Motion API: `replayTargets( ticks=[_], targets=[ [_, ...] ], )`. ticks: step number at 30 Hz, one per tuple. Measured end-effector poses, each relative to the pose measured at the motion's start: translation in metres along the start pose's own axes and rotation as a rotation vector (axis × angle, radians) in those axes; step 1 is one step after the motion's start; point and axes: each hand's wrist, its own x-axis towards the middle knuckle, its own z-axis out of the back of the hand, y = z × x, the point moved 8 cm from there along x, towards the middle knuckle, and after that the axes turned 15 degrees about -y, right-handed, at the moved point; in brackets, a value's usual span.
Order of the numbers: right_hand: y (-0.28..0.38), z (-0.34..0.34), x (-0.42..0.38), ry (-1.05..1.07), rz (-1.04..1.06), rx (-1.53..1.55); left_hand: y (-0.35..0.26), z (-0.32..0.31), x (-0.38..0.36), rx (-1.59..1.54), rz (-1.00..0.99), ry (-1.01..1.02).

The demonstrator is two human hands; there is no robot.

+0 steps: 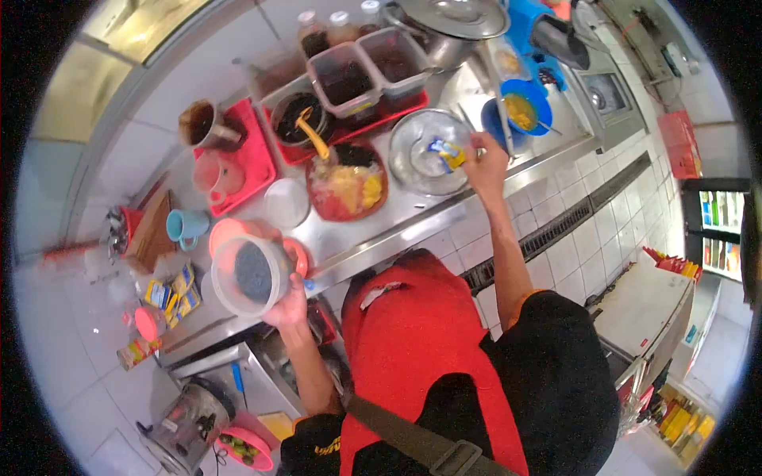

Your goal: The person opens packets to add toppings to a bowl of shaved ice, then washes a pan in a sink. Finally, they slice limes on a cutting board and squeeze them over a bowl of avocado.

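Observation:
My left hand (289, 304) is closed on the side of a round translucent plastic tub (226, 287), which is tilted toward me and has something dark grey at its bottom. In my right hand (486, 165) a small yellow and blue packet (447, 154) is pinched. The packet is held over a round shiny metal lid or tray (429, 184) on the steel counter. Between my hands sits a red bowl (355, 213) with pale powder, yellow bits and dark stuff. A white round lid (286, 203) lies beside it. Behind the tub is an orange-pink container (298, 255).
Square plastic containers of dark contents (345, 77) stand at the back, near a pot with an orange ladle (311, 131). A blue bowl (525, 109) is at the right. Further left are a light blue mug (186, 228), more packets (175, 293) and a blender (190, 416).

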Motion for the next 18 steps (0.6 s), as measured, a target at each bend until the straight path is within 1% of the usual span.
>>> replayTargets(
  ticks=[2,3,5,7,8,9,10,11,12,14,15,16,18],
  targets=[
    [-0.045,0.04,0.025,-0.177,0.048,-0.156,0.021,-0.013,0.002,-0.066,0.064,-0.034],
    [-0.059,0.06,0.041,-0.263,0.067,-0.257,0.033,-0.024,0.0,-0.094,0.112,0.003],
    [-0.092,0.09,0.074,-0.32,0.065,-0.527,0.034,-0.013,0.002,-0.063,0.12,-0.001],
    [-0.137,0.101,0.09,-0.41,0.24,-0.715,0.033,0.0,0.001,0.015,0.08,-0.026],
    [-0.152,0.103,0.094,-0.414,0.479,-0.557,0.029,0.004,-0.001,0.079,0.02,-0.051],
    [-0.139,0.1,0.106,-0.316,0.346,-0.567,0.031,0.006,0.0,0.01,0.058,-0.046],
    [-0.097,0.104,0.106,-0.334,0.293,-0.477,0.033,0.0,-0.001,0.04,0.048,-0.023],
    [-0.071,0.101,0.106,-0.357,0.187,-0.369,0.033,-0.003,-0.002,0.038,0.037,-0.033],
    [-0.034,0.092,0.102,-0.311,0.021,-0.259,0.035,-0.006,-0.001,0.033,0.044,-0.046],
    [0.022,0.059,0.094,-0.332,0.446,-0.208,0.033,-0.005,-0.002,0.033,0.017,-0.076],
    [0.035,0.04,0.092,-0.278,0.377,-0.116,0.031,-0.003,-0.002,0.036,0.008,-0.086],
    [0.068,0.02,0.088,-0.226,0.308,-0.023,0.028,-0.003,-0.002,0.04,0.0,-0.091],
    [0.142,-0.015,0.083,-0.074,0.211,0.281,0.025,-0.007,-0.005,0.04,-0.024,-0.087]
  ],
)
